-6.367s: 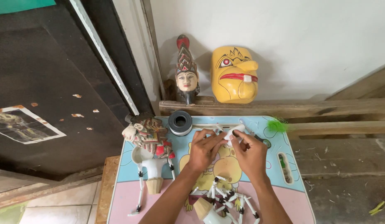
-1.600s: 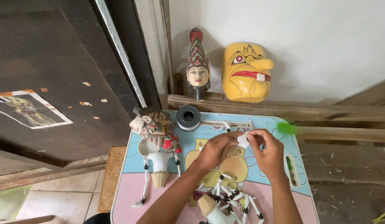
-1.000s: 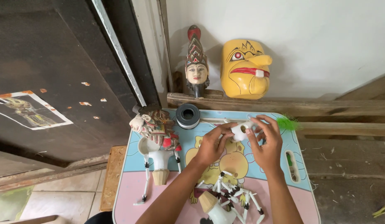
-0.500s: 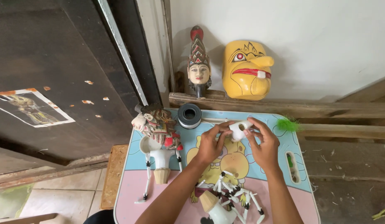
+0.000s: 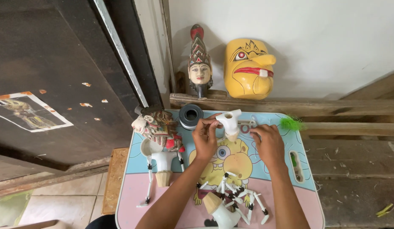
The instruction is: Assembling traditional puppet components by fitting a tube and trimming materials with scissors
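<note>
Nearest to me, at the bottom edge, I see a heap of white puppet arms with black joints (image 5: 237,201) and a white puppet torso (image 5: 220,212) lying on the tabletop (image 5: 133,203), which is pink in front and light blue behind, with a yellow cartoon picture in the middle. My two forearms reach forward over this heap. My left hand (image 5: 205,138) is raised a little, its grip narrow: the fingertips pinch the white puppet body piece (image 5: 229,122) at its upper left side and hold it upright above the cartoon picture. My right hand (image 5: 268,142) lies palm down just beside the piece, on its right; whether its grip holds something I cannot tell. To the left lies a finished puppet (image 5: 159,140) with painted head and white body. Behind the hands I see a black tape roll (image 5: 190,116) and a green tuft (image 5: 290,123). Further, on a wooden ledge (image 5: 333,108) against the white wall, stand a carved puppet head (image 5: 200,63) and a yellow mask (image 5: 248,68). A dark door (image 5: 57,63) is at the left.
</note>
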